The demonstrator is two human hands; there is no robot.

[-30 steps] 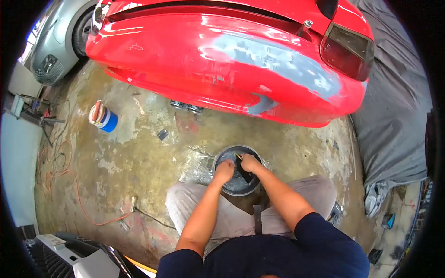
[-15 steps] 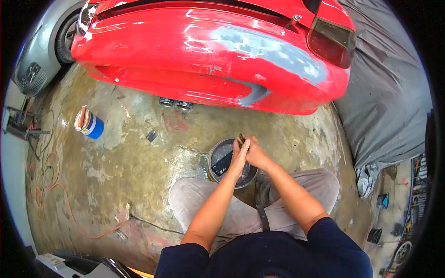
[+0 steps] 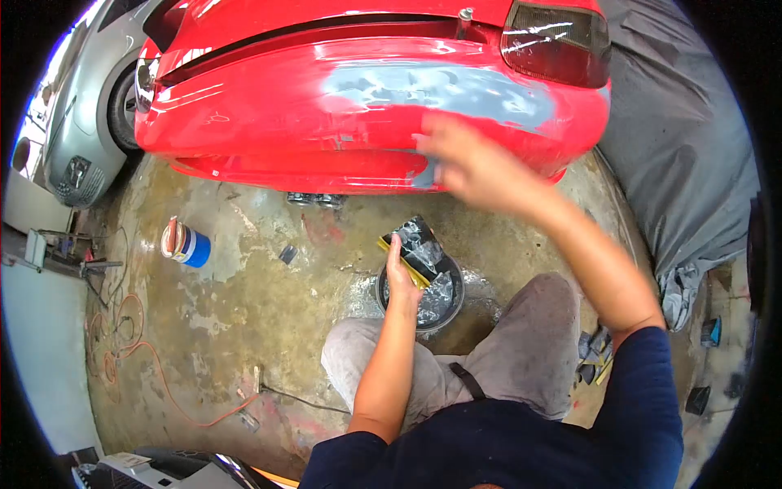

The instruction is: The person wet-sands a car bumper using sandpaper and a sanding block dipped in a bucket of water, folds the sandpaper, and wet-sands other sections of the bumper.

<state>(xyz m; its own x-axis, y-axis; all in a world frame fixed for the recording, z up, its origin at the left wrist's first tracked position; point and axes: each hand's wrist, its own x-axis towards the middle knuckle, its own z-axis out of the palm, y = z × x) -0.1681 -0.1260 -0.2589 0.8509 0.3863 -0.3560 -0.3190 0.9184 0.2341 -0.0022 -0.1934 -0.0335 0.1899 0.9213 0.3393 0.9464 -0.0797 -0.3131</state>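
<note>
My left hand (image 3: 401, 277) grips a wet black sheet that looks like sandpaper (image 3: 420, 248), with a yellow edge along its left side. The sheet is tilted above a round dark bucket (image 3: 463, 303) of cloudy water between my knees. My right hand (image 3: 460, 159) is raised in front of the red car bumper (image 3: 244, 122), blurred by motion. Its fingers look apart and I see nothing in them; whether it touches the bumper I cannot tell. A grey patch (image 3: 432, 85) runs along the bumper's upper right, and a smaller grey area lies partly behind my hand.
A blue-and-white can (image 3: 192, 248) stands on the wet floor at left, near a small dark block (image 3: 287, 254). An orange hose (image 3: 163, 383) curls at lower left. A silver car (image 3: 90, 114) is at left, a grey cover (image 3: 676, 147) at right. Dark pieces (image 3: 597, 350) lie beside my right knee.
Both hands were together over the bucket; my right hand has left it and gone up to the bumper. The black sheet, which lay in the bucket, is now up in my left hand.
</note>
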